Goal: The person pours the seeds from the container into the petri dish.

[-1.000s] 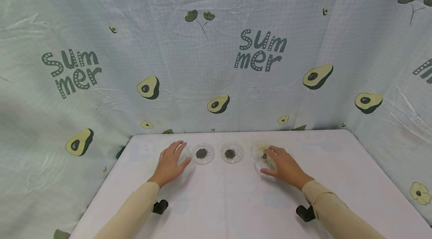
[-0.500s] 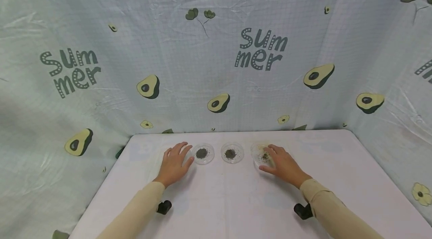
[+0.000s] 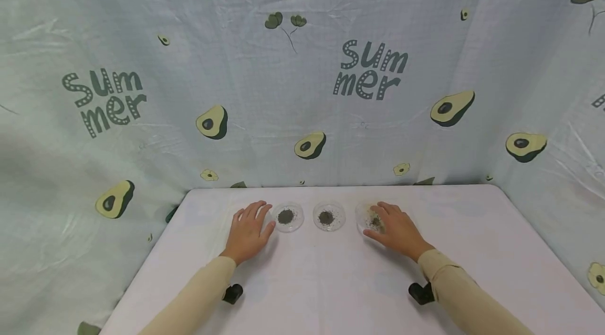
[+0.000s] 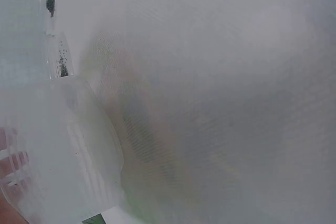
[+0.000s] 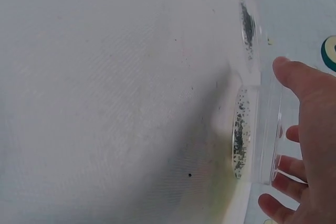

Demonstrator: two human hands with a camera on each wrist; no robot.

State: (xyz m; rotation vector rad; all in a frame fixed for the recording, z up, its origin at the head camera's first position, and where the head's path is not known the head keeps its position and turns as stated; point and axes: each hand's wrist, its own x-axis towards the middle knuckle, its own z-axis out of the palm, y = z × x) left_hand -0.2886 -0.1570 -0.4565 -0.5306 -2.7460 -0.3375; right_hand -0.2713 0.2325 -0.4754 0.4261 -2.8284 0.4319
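Observation:
Three clear petri dishes stand in a row at the table's back: the left dish (image 3: 287, 218) and middle dish (image 3: 329, 216) bear dark grains, the right dish (image 3: 363, 217) scattered dark and yellowish flecks. At the left end of the row is my left hand (image 3: 247, 235); in the left wrist view its fingers curl behind a see-through dish (image 4: 58, 150) with no grains showing. My right hand (image 3: 398, 231) grips around the right dish, thumb at the near side and fingers beyond. From the right wrist, fingertips (image 5: 286, 179) meet the clear upper wall over the speckled bottom.
The white table (image 3: 321, 282) reaches back to a hanging cloth (image 3: 264, 77) printed with avocados and lettering, which also covers the sides. Black wrist-worn pieces (image 3: 232, 293) stick out under the sleeves. A few specks lie on the tabletop near the right dish.
My left hand has shifted right, closer to the left dish. The right hand has moved slightly inward over the right dish, whose offset clear edge now lines up more closely with it.

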